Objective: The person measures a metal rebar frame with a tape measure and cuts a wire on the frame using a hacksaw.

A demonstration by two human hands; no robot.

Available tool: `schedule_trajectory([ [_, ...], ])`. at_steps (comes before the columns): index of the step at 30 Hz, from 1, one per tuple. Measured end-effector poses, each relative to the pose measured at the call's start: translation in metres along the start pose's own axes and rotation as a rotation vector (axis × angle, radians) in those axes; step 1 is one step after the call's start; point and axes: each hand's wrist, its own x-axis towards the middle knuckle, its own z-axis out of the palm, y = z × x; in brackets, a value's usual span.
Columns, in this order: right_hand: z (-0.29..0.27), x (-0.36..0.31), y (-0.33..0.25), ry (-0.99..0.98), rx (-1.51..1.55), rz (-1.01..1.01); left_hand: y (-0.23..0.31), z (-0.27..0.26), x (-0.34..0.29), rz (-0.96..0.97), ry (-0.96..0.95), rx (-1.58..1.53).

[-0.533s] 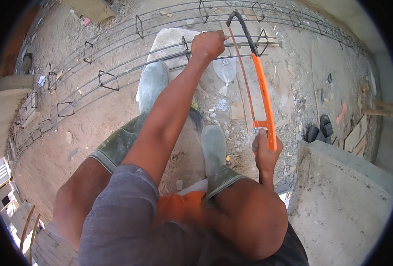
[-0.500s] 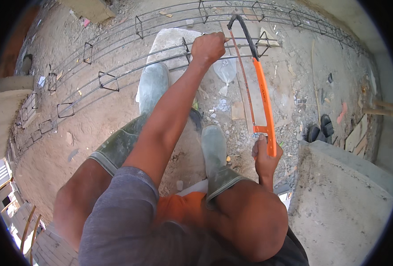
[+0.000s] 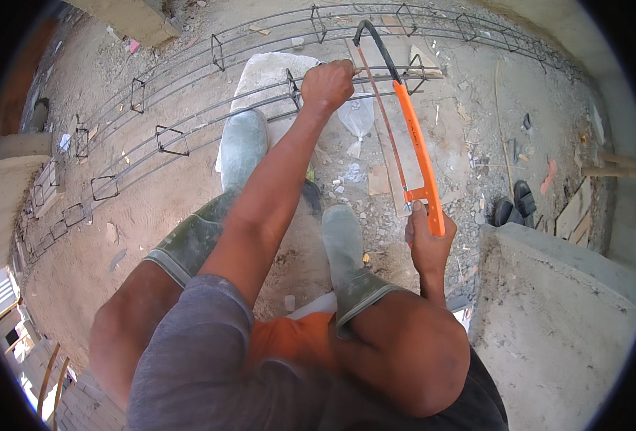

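My left hand is closed around a rod of the nearer rebar cage, just left of the saw blade. In my right hand is the handle of a hacksaw with an orange frame and a black curved front end. Its thin reddish blade crosses the cage's rods near their right end; whether it has cut into a rod is too small to tell. A pale stone-like block lies under the cage, beside my left boot.
A second long rebar cage runs behind. My right boot stands on the rubble-strewn ground. A clear plastic bag lies beyond the blade. To the right are dark sandals and a concrete block.
The hacksaw and my right hand have slid slightly forward, away from me. My left hand keeps its hold on the rod. The whole view has shifted a little.
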Motion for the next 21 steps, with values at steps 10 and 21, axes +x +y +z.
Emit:
schedule_trajectory([
  [10,0.073,0.104,-0.031,-0.035,-0.172,-0.271,-0.018,-0.010,-0.004,-0.007,-0.033,0.003],
  [21,0.089,0.138,-0.038,0.032,-0.123,-0.296,-0.004,-0.005,0.000,-0.009,-0.041,0.037],
])
